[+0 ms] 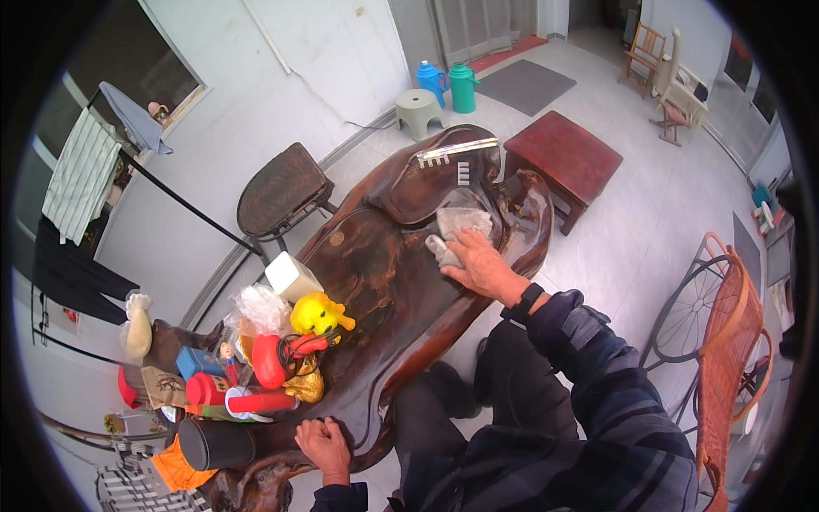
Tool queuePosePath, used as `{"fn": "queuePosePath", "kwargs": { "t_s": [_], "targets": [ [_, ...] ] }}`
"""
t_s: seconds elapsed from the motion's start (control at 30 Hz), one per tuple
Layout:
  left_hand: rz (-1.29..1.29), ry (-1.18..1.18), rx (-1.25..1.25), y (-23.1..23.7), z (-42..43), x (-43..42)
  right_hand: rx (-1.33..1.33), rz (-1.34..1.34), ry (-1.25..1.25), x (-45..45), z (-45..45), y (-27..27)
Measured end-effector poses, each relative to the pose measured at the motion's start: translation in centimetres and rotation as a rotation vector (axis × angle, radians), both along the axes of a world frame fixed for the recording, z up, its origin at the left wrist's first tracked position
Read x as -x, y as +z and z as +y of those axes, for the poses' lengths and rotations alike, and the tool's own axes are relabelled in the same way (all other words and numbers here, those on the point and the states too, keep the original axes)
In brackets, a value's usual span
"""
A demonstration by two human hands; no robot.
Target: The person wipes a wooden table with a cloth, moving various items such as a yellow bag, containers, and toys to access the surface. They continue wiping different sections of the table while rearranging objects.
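Note:
A grey cloth [465, 222] lies partly bunched on the glossy root-carved wooden table [358, 269]. My right hand [477, 256] presses on it, fingers spread over its near side, with a fold sticking out by the thumb. Down at the table's near edge rests my left hand [325, 445], its fingers curled and nothing seen in it. Beside that hand stands a black cylindrical canister [217, 445]. A red tube-shaped thing [263, 402] and a gold figurine [305, 382] are a little farther up the table.
Crowding the table's left end are a yellow dog figure [320, 313], a red jar [206, 389], a white box [293, 276] and clear plastic [259, 307]. White strips [457, 150] lie at the far end. Around it stand a red stool [563, 153], a dark chair [285, 189] and a wicker chair [729, 333].

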State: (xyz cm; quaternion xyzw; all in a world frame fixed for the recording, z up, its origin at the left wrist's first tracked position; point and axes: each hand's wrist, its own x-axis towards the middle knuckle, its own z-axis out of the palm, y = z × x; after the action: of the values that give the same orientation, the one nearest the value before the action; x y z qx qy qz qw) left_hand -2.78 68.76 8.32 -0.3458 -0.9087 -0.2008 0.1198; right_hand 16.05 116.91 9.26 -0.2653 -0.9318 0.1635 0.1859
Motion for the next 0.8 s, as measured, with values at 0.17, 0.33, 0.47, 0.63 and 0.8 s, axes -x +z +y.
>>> {"fn": "queuePosePath", "kwargs": {
  "t_s": [0.17, 0.33, 0.47, 0.63, 0.8],
  "targets": [
    [-0.025, -0.001, 0.009, 0.3, 0.0, -0.2, 0.036, 0.318, 0.114, 2.3, 3.0, 2.9],
    [-0.025, -0.001, 0.027, 0.8, 0.5, -0.5, -0.124, 0.271, -0.166, 4.3, 15.5, 2.8],
    [-0.039, 0.023, 0.021, 1.0, 0.7, -0.6, -0.376, 0.144, -0.186, 6.0, 24.0, 0.3],
    [-0.065, 0.047, 0.033, 1.3, 0.8, -0.6, -0.261, -0.153, -0.311, 6.5, 28.8, -1.6],
    [-0.070, 0.044, 0.044, 1.3, 0.8, -0.6, -0.278, -0.121, -0.279, 5.7, 28.5, -0.2]
  ]
}}
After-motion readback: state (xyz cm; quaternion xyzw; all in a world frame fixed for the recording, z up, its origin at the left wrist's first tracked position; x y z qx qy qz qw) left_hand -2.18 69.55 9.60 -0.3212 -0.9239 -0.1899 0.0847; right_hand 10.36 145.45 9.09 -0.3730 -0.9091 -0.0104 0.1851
